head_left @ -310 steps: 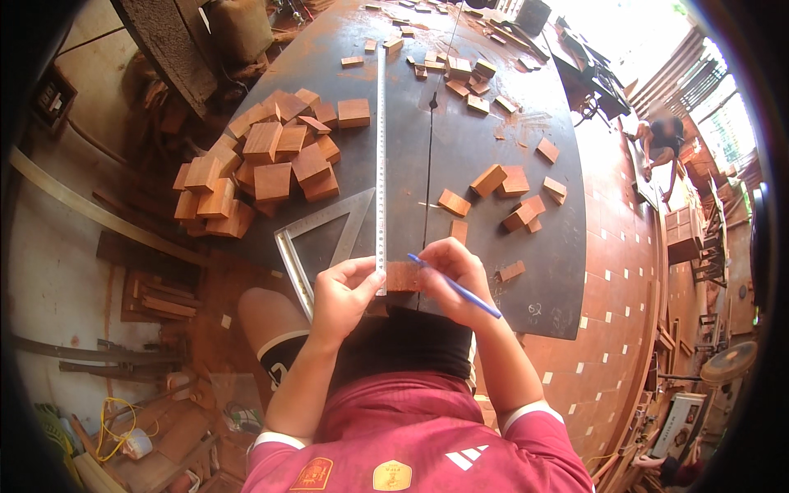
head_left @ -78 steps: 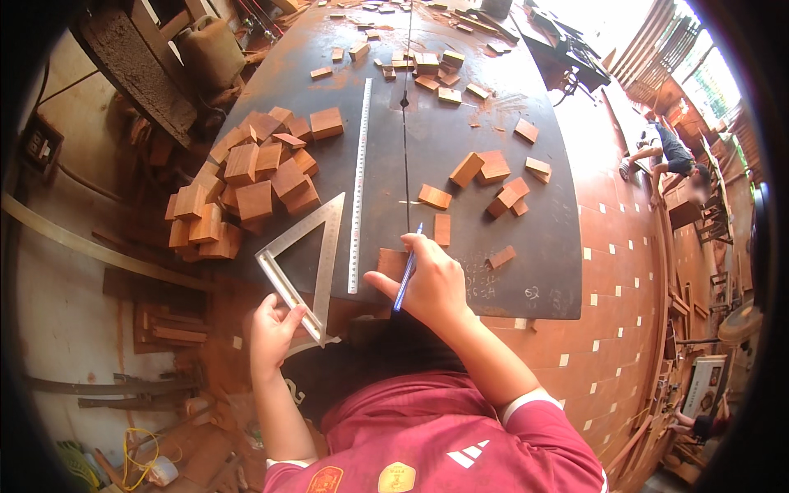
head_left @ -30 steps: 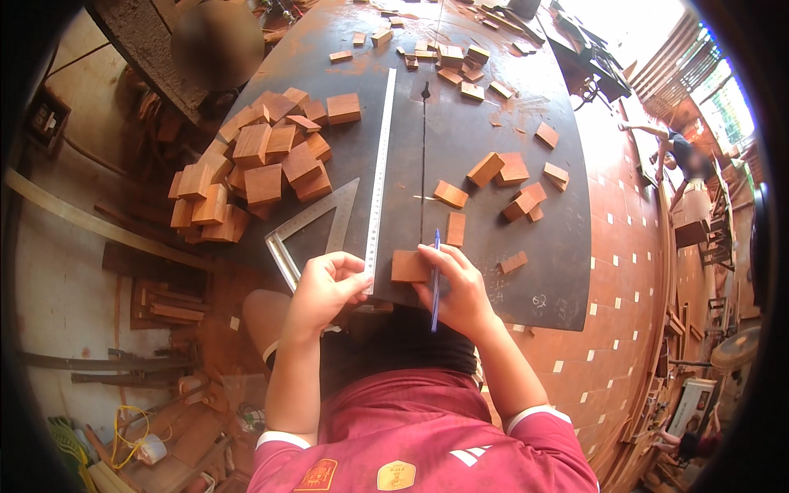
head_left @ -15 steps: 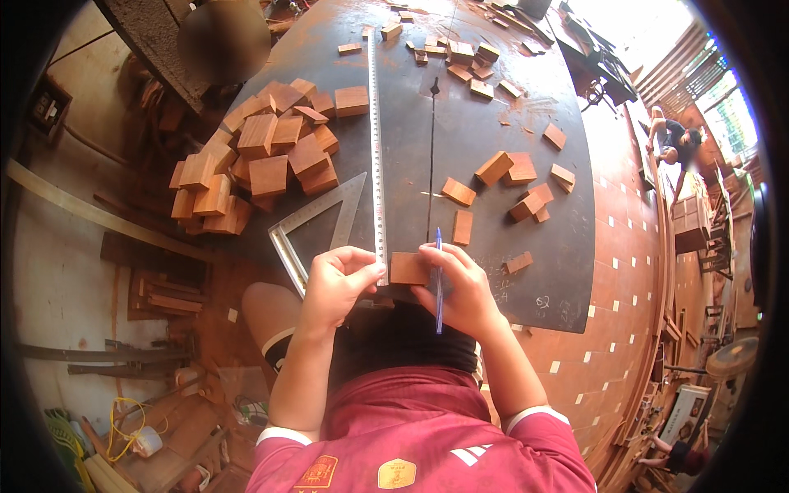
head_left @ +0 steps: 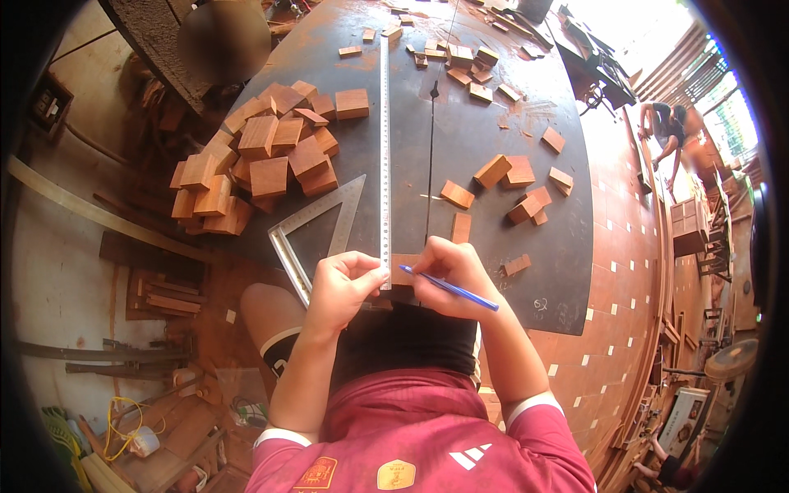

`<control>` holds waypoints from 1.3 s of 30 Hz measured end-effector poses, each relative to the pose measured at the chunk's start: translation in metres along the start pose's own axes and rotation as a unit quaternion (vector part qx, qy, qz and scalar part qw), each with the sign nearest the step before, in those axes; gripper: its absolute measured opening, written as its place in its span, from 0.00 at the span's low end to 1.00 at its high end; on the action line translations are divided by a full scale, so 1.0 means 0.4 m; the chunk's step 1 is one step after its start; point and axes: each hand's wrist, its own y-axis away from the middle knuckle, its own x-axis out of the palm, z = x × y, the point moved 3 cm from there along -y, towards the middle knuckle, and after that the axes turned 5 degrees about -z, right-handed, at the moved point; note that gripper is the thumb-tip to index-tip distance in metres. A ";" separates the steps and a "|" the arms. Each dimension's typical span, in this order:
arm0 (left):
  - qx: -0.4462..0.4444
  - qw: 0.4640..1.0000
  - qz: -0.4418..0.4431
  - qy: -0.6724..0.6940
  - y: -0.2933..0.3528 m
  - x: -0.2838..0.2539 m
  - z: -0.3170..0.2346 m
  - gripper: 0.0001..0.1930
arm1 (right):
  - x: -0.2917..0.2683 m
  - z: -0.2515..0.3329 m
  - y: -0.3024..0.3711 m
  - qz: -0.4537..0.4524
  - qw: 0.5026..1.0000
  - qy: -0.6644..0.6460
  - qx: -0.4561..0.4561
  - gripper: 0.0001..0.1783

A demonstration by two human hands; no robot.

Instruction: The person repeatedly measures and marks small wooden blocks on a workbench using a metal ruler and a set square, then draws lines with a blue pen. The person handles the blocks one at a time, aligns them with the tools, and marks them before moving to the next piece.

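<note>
A long steel ruler (head_left: 385, 164) runs away from me up the dark tabletop, and my left hand (head_left: 349, 283) pinches its near end between thumb and fingers. Just right of that end lies a small reddish-brown wooden block (head_left: 402, 278), partly hidden by my right hand (head_left: 452, 278). That hand is closed around a blue pen (head_left: 467, 294), whose tip points left over the block, close to the ruler's edge. Whether the tip touches the wood I cannot tell. Left of the ruler rests a metal triangle square (head_left: 349, 209), near my left hand.
A heap of wooden blocks (head_left: 268, 176) covers the table's left side. Several loose blocks (head_left: 519, 171) and small offcuts (head_left: 460, 56) lie to the right and far end. A narrow slot (head_left: 430, 164) crosses the dark tabletop (head_left: 526, 90). Another person (head_left: 670, 127) bends at far right.
My right hand has turned the pen from upright to slanting, its tip now over the block. The ruler has shifted and straightened slightly to the right, with my left hand still on it.
</note>
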 end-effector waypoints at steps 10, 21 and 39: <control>0.016 1.000 -0.005 -0.015 0.004 0.003 -0.006 0.05 | 0.014 -0.036 -0.030 0.028 0.999 0.023 0.009 0.11; 0.024 0.999 -0.011 -0.024 0.003 0.004 0.003 0.05 | 0.013 -0.030 -0.038 0.034 0.999 0.040 -0.002 0.12; 0.027 0.998 -0.028 -0.043 0.009 0.005 -0.002 0.05 | 0.017 -0.022 -0.041 0.039 0.997 0.058 0.012 0.13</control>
